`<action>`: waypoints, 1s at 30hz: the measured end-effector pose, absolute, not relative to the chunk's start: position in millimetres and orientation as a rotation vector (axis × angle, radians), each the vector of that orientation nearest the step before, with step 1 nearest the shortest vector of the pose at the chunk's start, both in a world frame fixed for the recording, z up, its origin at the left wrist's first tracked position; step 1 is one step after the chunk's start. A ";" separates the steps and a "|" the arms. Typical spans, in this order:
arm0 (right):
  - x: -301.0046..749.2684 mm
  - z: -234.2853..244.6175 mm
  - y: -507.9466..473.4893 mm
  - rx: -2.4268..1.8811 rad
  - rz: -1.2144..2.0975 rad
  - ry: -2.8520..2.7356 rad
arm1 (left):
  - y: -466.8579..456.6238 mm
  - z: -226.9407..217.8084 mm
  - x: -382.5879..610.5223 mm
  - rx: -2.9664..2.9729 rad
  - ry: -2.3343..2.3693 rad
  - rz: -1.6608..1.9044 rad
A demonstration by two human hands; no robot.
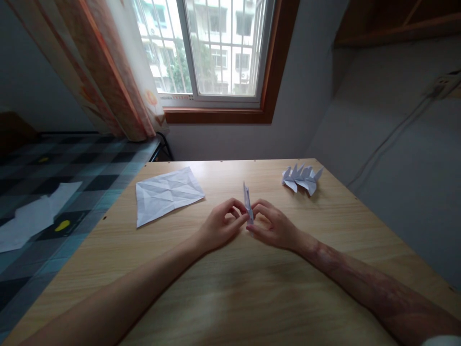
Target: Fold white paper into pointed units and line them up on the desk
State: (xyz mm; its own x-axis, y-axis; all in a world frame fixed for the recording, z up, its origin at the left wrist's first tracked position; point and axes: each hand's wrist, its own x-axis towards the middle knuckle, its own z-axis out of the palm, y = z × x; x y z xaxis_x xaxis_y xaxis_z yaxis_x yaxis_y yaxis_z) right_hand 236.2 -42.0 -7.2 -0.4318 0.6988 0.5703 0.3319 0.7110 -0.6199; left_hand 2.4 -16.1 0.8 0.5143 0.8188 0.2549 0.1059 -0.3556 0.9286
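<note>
Here come your forearms, slanting in from the two bottom corners over the bare near part of the desk (216, 307), the left forearm (144, 283) from one side, the right forearm (353, 274) from the other, converging just ahead of you. And there they meet: your left hand (225, 220) arches, fingers curled and thumb laid forward, pinching the lower part of a folded paper strip (247, 196). Your right hand (273, 223) mirrors it, thumb at the bottom end, bent fingers against the right face, pinching too! The strip stands nearly upright between both hands, narrow edge towards you, top leaning slightly left. Whether your knuckles rest on the wood, you can't tell from here. Beyond your left hand, a creased paper sheet (169, 192) lies flat; farther out on the right sits a spiky folded paper piece (302, 180), well apart from your fingers.
</note>
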 end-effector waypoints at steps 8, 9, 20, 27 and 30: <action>235.4 -7.4 -42.6 -0.757 0.566 -2.059 | -15.4 -1.7 2.4 1.849 0.684 0.885; 235.3 -7.9 -42.4 -0.755 0.567 -2.058 | -15.2 -2.3 2.6 1.857 0.686 0.884; 236.4 -10.5 -43.3 -0.826 0.451 -1.978 | -15.9 -1.4 2.6 2.253 0.885 1.103; 241.4 -16.3 -40.8 -1.034 0.433 -1.858 | -18.6 3.5 -0.7 2.483 0.893 1.090; 242.6 -15.0 -39.4 -1.003 0.380 -1.945 | -17.3 4.2 -2.1 2.525 0.887 1.072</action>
